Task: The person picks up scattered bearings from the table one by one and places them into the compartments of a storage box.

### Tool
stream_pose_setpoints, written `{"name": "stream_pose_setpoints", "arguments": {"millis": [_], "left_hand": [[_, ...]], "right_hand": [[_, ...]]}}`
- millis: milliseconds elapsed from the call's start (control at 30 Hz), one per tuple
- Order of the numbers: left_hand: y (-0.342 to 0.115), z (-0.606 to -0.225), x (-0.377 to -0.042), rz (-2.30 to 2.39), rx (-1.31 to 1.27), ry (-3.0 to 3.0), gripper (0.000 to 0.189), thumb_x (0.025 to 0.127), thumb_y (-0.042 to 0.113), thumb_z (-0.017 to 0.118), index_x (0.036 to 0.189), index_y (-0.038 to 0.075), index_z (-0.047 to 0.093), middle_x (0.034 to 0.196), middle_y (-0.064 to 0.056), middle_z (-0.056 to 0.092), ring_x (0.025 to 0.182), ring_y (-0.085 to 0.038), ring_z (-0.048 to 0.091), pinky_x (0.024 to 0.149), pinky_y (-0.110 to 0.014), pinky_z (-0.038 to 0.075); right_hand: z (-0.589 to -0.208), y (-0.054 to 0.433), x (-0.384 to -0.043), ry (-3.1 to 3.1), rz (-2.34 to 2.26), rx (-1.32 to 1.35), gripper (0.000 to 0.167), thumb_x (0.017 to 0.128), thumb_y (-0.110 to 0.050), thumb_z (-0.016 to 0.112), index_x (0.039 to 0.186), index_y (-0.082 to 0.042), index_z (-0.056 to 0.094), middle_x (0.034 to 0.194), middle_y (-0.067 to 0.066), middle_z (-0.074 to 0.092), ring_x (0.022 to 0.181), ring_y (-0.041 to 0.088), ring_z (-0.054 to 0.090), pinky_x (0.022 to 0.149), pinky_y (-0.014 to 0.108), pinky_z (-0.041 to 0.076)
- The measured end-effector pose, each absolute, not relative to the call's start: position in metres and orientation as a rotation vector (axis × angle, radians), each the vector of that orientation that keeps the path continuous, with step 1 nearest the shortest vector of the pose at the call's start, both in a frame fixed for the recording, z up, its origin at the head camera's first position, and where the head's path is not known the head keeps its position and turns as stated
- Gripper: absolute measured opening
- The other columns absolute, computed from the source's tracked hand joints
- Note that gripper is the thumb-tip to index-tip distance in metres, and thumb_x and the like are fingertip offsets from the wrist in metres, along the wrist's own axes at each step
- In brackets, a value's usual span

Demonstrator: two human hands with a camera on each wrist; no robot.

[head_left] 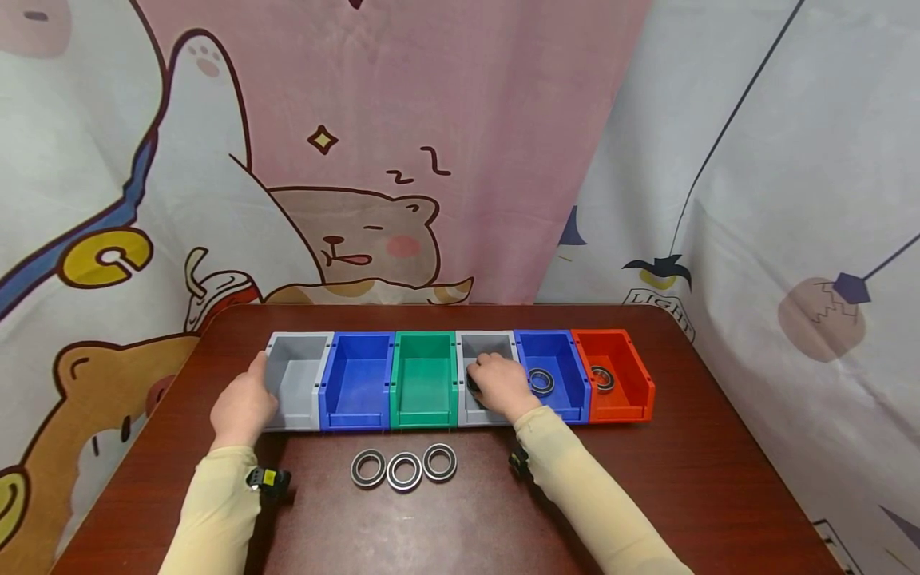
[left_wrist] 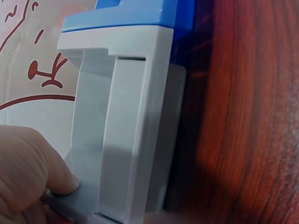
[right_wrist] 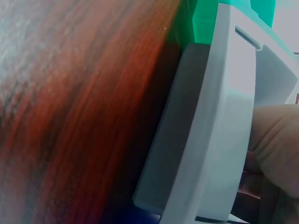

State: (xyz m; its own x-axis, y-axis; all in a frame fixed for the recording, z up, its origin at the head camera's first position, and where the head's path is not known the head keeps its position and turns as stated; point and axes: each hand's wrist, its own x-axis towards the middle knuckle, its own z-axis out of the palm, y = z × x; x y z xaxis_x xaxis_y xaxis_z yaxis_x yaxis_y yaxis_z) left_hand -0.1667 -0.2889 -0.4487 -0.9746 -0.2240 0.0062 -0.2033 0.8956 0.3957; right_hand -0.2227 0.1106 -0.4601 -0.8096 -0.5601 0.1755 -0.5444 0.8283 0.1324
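In the head view, my right hand point(head_left: 501, 385) reaches into the right-hand grey bin point(head_left: 483, 418), holding a dark-rimmed ball bearing point(head_left: 472, 382) mostly hidden by the fingers. My left hand point(head_left: 246, 406) grips the side wall of the leftmost grey bin point(head_left: 293, 412); in the left wrist view its thumb point(left_wrist: 65, 183) lies over that wall. One bearing point(head_left: 541, 382) sits in the right-hand blue bin point(head_left: 568, 414), another bearing point(head_left: 602, 378) in the red bin point(head_left: 628, 413). On the table in front lie three bearings: left point(head_left: 368, 469), middle point(head_left: 404, 472) and right point(head_left: 440, 462).
A left-hand blue bin point(head_left: 355, 419) and a green bin point(head_left: 424, 417) stand between the grey ones, all joined in one row. Beneath is a dark red-brown wooden table point(head_left: 431, 535). A printed cloth point(head_left: 489, 144) hangs behind its back edge.
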Motion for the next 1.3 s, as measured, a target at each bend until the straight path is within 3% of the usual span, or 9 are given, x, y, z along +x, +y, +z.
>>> {"name": "stream_pose_setpoints", "arguments": {"millis": [267, 500, 867, 1300], "left_hand": [[-0.29, -0.449, -0.167, -0.624, 0.329, -3.002, 0.07, 0.083, -0.002, 0.053, 0.149, -0.005, 0.029, 0.112, -0.039, 0.055, 0.088, -0.048, 0.06, 0.064, -0.059, 0.049], [-0.289, -0.449, -0.167, -0.624, 0.339, -3.005, 0.07, 0.083, -0.002, 0.053, 0.149, -0.004, 0.029, 0.114, -0.039, 0.055, 0.089, -0.047, 0.06, 0.065, -0.059, 0.05], [-0.287, -0.448, -0.166, -0.639, 0.373, -3.014, 0.071, 0.085, -0.002, 0.055, 0.15, -0.004, 0.028, 0.118, -0.039, 0.053, 0.092, -0.048, 0.059, 0.069, -0.061, 0.05], [-0.287, -0.449, -0.166, -0.652, 0.37, -3.024, 0.072, 0.085, -0.001, 0.054, 0.151, -0.005, 0.026, 0.12, -0.04, 0.051, 0.093, -0.048, 0.058, 0.07, -0.062, 0.049]], "right_hand": [[-0.455, 0.112, -0.221, -2.88, -0.006, 0.845, 0.036, 0.079, -0.025, 0.082, 0.11, -0.012, 0.072, 0.101, 0.007, 0.066, 0.095, 0.025, 0.063, 0.072, 0.042, 0.055], [-0.439, 0.125, -0.208, -2.911, 0.384, 0.852, 0.04, 0.085, -0.025, 0.077, 0.121, -0.009, 0.07, 0.114, 0.009, 0.068, 0.105, 0.027, 0.063, 0.084, 0.045, 0.053], [-0.419, 0.162, -0.187, -2.804, 0.755, 0.609, 0.03, 0.087, -0.018, 0.076, 0.116, -0.01, 0.072, 0.108, 0.005, 0.07, 0.092, 0.019, 0.067, 0.079, 0.04, 0.055], [-0.413, 0.229, -0.179, -2.609, 0.782, 0.313, 0.032, 0.087, -0.01, 0.074, 0.118, -0.005, 0.068, 0.096, 0.01, 0.068, 0.083, 0.026, 0.065, 0.076, 0.046, 0.056]]}}
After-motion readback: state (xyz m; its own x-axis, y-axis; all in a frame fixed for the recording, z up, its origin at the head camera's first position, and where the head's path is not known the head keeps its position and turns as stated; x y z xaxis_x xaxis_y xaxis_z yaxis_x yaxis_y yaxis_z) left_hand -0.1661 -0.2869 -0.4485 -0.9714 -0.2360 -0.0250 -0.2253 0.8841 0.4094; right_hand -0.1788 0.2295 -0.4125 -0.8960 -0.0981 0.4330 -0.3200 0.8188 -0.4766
